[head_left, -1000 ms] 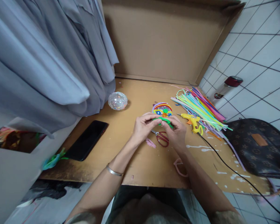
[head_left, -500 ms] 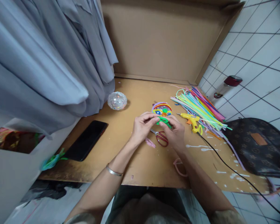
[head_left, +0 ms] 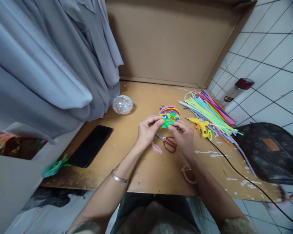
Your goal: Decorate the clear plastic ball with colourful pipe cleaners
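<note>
A bent green pipe cleaner [head_left: 167, 123] is held up between my two hands above the table. My left hand [head_left: 148, 129] pinches its left side between thumb and fingers. On the other side, my right hand [head_left: 183, 135] grips its right edge with the thumb and fingertips. Just beyond sits a clear ball decorated with coloured pipe cleaners [head_left: 169, 111], partly hidden by the green piece. Below my hands lie red-handled scissors [head_left: 169, 144] and a small fuzzy pink piece [head_left: 157, 148]. Near my right forearm rests a pink loop [head_left: 188, 175].
A yellow glue gun [head_left: 201, 126] with a black cord lies right, beside a pile of pipe cleaners [head_left: 210, 110] and a dark bag [head_left: 271, 152]. A clear ball [head_left: 122, 104] and a black phone [head_left: 91, 146] are left. Grey cloth [head_left: 70, 58] hangs over the left edge.
The green pipe cleaner has been turned and raised slightly, and more of its loop shows between my hands. My left hand has shifted slightly left. The surrounding things stay put.
</note>
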Demonstrator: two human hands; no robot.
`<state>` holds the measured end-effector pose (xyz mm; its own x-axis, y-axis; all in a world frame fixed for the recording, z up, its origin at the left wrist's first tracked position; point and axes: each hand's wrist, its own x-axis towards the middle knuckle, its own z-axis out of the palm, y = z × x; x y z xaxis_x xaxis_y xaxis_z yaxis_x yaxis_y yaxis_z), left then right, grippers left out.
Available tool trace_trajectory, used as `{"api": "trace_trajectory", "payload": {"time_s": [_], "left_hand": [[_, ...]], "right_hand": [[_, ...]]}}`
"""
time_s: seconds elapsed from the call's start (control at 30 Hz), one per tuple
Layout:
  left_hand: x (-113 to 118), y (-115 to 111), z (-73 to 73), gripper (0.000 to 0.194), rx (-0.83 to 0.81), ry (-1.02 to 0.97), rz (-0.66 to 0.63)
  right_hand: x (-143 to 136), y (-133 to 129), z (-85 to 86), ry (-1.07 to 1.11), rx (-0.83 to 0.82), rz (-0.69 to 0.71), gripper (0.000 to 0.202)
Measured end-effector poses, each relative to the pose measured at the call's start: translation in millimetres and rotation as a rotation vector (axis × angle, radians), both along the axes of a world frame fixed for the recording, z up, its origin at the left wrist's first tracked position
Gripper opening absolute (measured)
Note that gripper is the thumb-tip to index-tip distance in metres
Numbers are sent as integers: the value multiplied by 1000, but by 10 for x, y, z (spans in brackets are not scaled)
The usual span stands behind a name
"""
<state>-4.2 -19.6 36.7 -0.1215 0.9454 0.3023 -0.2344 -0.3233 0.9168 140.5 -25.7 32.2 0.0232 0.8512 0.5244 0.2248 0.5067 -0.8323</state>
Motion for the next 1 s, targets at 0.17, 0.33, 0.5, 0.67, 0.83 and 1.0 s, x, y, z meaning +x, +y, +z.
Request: {"api": "trace_trajectory", "payload": {"time_s": [0.17,0.33,0.5,0.67,0.83,1.0], "left_hand": [[-1,-4,-2,26,-3,-4,-3],[6,-13,-2,27,-6,-8,-13],[6,-12,-15,30,-19,-14,-26],[10,-3,-35,29,4,-6,-22],[27,-18,-46,31,5,-5,-40],[50,-35,-68,33,-5,9,-40]], "right_hand": [[-4,-6,11,-1,-5,-19,7],[-5,-1,-15,37,-20,5,8],[1,-39,-7,-92,57,-33,10],[-8,-76,6,-160,116,-72,11],[-26,-80,20,-147,110,-74,10],[-32,-67,37,-96,62,-57,9]]}}
